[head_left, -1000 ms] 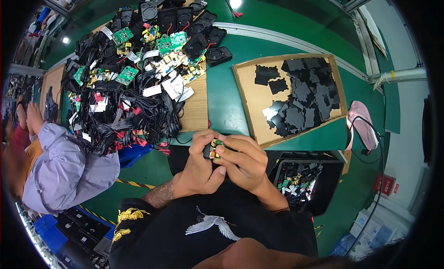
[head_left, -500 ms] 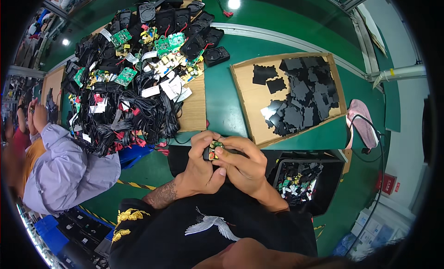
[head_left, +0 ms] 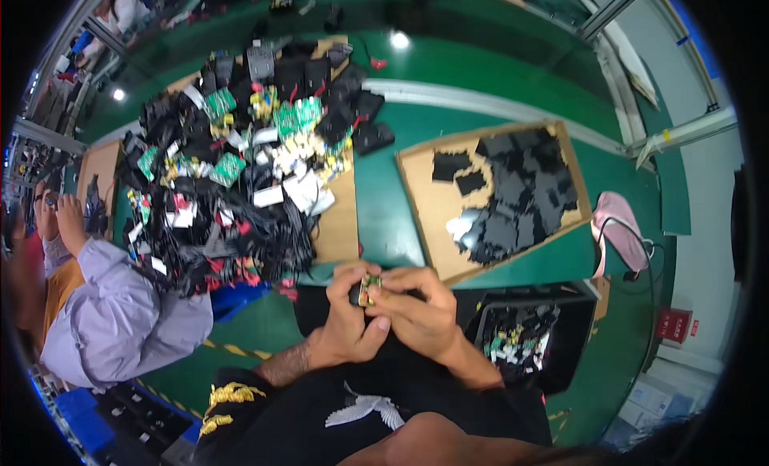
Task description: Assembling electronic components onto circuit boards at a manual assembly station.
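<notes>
Close in front of my body, at the table's near edge, both hands grip one small circuit board (head_left: 369,291) with green, yellow and red parts showing. My left hand (head_left: 350,318) is closed round its left side, and a dark piece shows beside the board there. From the right, the fingers of my right hand (head_left: 416,310) press on the board's face and edge. Most of the board is hidden by my fingers. Beyond my left hand lies a heap of black cables (head_left: 264,238), green boards (head_left: 227,170) and black housings (head_left: 372,138).
A shallow cardboard tray (head_left: 424,226) of black flat plates (head_left: 529,178) stands right of the heap. Below it sits a black bin (head_left: 573,330) of electronic parts. A pink object (head_left: 621,226) with a cable lies at far right. Another person in a lilac sleeve (head_left: 112,306) is at left.
The whole view has shifted, so the table things and my hands sit lower in the picture. Both hands keep hold of the circuit board, with little change in grip.
</notes>
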Motion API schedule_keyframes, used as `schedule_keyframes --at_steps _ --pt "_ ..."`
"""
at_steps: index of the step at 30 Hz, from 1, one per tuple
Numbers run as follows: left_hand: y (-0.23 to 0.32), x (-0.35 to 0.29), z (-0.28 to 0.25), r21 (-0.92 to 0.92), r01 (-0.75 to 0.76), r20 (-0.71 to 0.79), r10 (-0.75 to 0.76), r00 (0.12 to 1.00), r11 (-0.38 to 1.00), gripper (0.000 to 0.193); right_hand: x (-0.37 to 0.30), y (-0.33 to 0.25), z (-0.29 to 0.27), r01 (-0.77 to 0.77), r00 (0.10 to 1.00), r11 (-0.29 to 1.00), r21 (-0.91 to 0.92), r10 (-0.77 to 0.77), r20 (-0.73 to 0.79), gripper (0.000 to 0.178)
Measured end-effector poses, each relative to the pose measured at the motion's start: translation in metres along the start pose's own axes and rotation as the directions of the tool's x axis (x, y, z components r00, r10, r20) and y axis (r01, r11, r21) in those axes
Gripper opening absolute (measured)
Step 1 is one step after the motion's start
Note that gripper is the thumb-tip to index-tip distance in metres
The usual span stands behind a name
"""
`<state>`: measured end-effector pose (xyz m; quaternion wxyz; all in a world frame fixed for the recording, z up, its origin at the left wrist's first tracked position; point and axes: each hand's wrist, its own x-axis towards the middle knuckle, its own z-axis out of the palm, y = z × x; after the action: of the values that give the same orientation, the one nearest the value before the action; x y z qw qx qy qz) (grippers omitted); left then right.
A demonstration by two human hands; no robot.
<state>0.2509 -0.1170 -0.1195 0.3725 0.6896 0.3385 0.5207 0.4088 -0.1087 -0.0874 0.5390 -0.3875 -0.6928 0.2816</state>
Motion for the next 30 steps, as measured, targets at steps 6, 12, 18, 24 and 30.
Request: schedule_keyframes --at_steps 6,12,18,24,30 --pt "-0.007 -0.011 -0.003 -0.011 0.015 -0.009 -0.015 1.000 1.000 0.069 -0.003 -0.003 0.000 -0.033 0.996 0.999 -0.023 0.035 0.080 0.031" --pt "-0.008 -0.013 -0.004 -0.003 -0.038 -0.077 0.038 0.996 0.999 0.070 -0.004 -0.001 0.010 0.077 0.995 0.997 -0.010 -0.076 0.065 0.040" --pt "-0.003 -0.010 -0.011 -0.020 -0.044 -0.077 0.042 0.996 0.999 0.071 -0.001 -0.008 0.005 0.063 0.986 0.998 0.006 -0.063 0.155 0.045" --pt "0.001 -0.016 -0.014 -0.043 -0.034 -0.052 0.032 0.998 0.999 0.071 -0.006 -0.007 -0.007 0.029 0.963 0.998 0.049 -0.042 0.266 0.051" --pt "-0.003 -0.018 -0.006 -0.115 -0.037 -0.048 0.031 0.998 0.993 0.061 -0.019 0.002 -0.012 -0.135 0.939 0.958 0.254 0.042 0.341 0.049"
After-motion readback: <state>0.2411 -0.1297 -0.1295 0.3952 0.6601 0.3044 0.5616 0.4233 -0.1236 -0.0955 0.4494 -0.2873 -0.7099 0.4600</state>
